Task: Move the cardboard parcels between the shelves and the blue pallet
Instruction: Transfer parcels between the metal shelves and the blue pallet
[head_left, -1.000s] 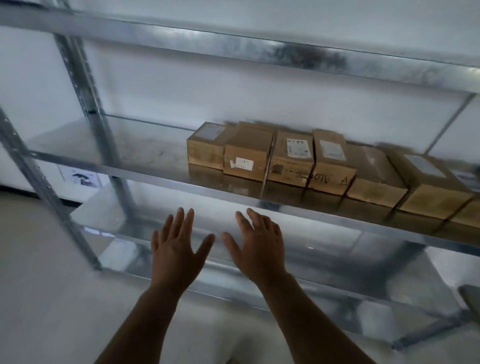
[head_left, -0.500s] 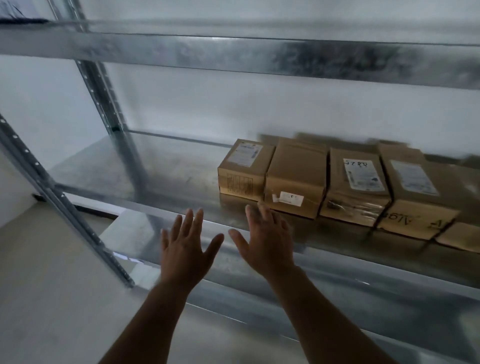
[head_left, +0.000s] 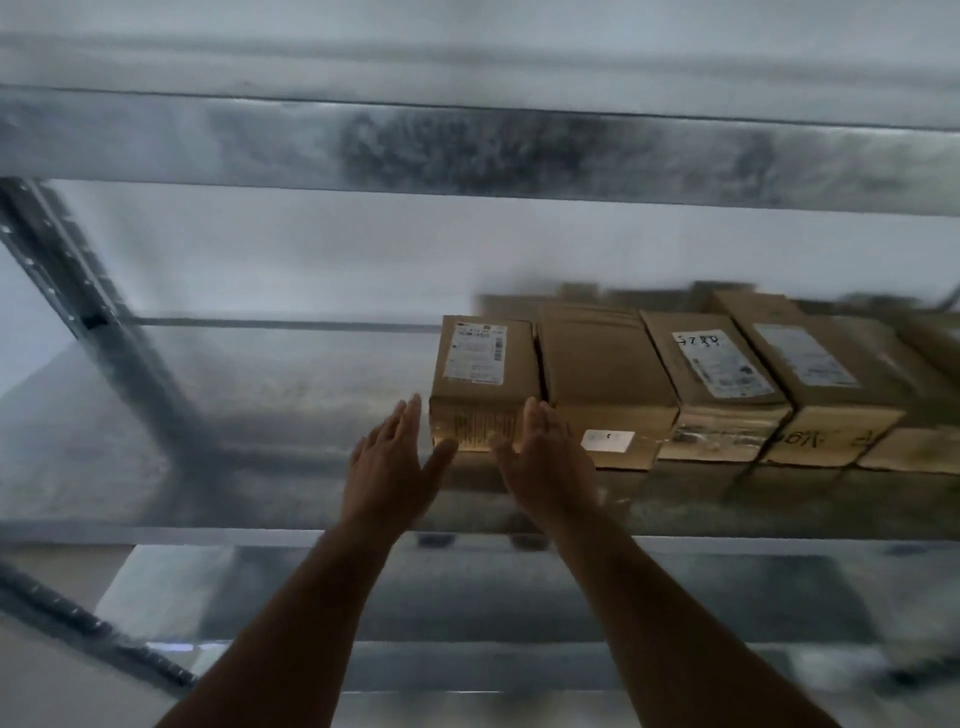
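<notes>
Leftmost brown cardboard parcel (head_left: 485, 384) on galvanised metal shelf (head_left: 260, 415), long axis running away. Left hand (head_left: 389, 467) and right hand (head_left: 545, 462) flat-fingered, empty, flanking its near end, about equally close.

A plain white wall (head_left: 322, 260) stands behind the rack, blurred. Low at the left, a strip of pale floor (head_left: 57, 680) shows beneath the diagonal brace.

1. we cannot read the blurred label (head_left: 475, 352) on the leftmost parcel (head_left: 485, 382).
2. the row of parcels (head_left: 779, 384) runs off the right edge.
3. whether the right hand (head_left: 545, 462) touches that parcel, we cannot tell.
</notes>
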